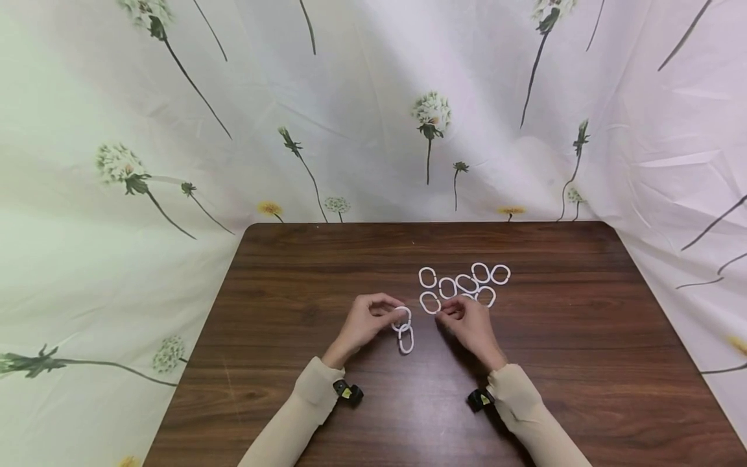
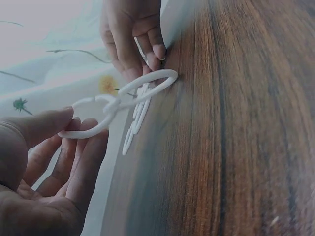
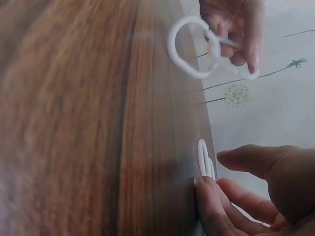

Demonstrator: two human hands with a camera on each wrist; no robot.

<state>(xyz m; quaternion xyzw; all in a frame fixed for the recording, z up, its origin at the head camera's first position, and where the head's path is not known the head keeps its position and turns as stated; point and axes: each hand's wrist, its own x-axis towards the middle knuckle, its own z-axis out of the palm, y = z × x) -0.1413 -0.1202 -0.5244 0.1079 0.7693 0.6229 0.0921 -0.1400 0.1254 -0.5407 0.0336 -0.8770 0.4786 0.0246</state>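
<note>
Thumb and fingers of my left hand (image 1: pixel 364 319) pinch a white oval plastic link (image 2: pixel 88 133). Hooked through it is a second white link (image 1: pixel 412 340), which points toward the near side in the head view. My right hand (image 1: pixel 474 327) is low over the table, its fingertips right at the near edge of a loose white link (image 1: pixel 422 301). In the right wrist view, that hand's thumb (image 3: pixel 241 156) stands apart from its fingers, with a gap between them. Part of the loose group is hidden behind the right hand.
Several more white links lie in a loose cluster beyond the right hand, among them one at the far left (image 1: pixel 428 268) and one at the far right (image 1: pixel 509 272). The dark wooden table (image 1: pixel 583 337) meets a flower-printed cloth (image 1: pixel 362 130) at its back edge.
</note>
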